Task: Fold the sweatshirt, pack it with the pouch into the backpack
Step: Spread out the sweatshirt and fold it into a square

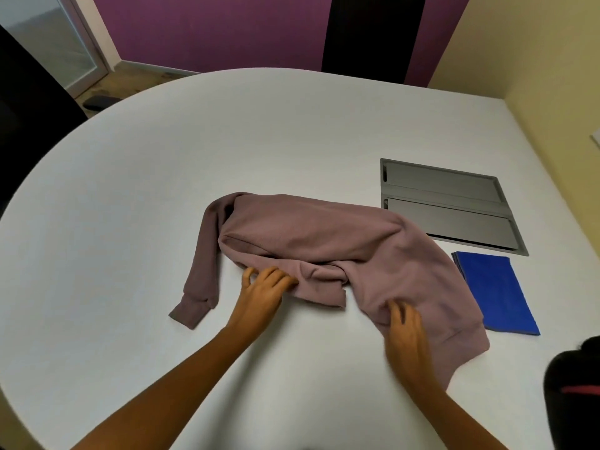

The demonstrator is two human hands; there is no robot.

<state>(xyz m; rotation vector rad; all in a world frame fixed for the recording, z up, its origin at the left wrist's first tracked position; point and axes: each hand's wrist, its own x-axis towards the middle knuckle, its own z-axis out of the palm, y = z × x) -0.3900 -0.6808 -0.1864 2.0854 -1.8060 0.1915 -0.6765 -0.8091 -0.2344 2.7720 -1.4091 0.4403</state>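
Sweatshirt [324, 235] lies crumpled mid-table [194, 151], folding barely begun. Left hand [263, 293] curls its fingers against the near edge (whether it actually grips, I cannot tell). Right hand [404, 332] bunches cloth. Next: spread it flat. Blue pouch [496, 293] and backpack [571, 394] wait to the right.

1 sweatshirt [324, 232]. 1 blue pouch [496, 293]. 1 black backpack [571, 384], only partly in frame. 2 hands: left hand [264, 287], right hand [406, 323]. 1 white tabletop [162, 157]. 1 grey recessed panel [448, 206] with 2 flaps. 1 dark chair [373, 34] at the far side.
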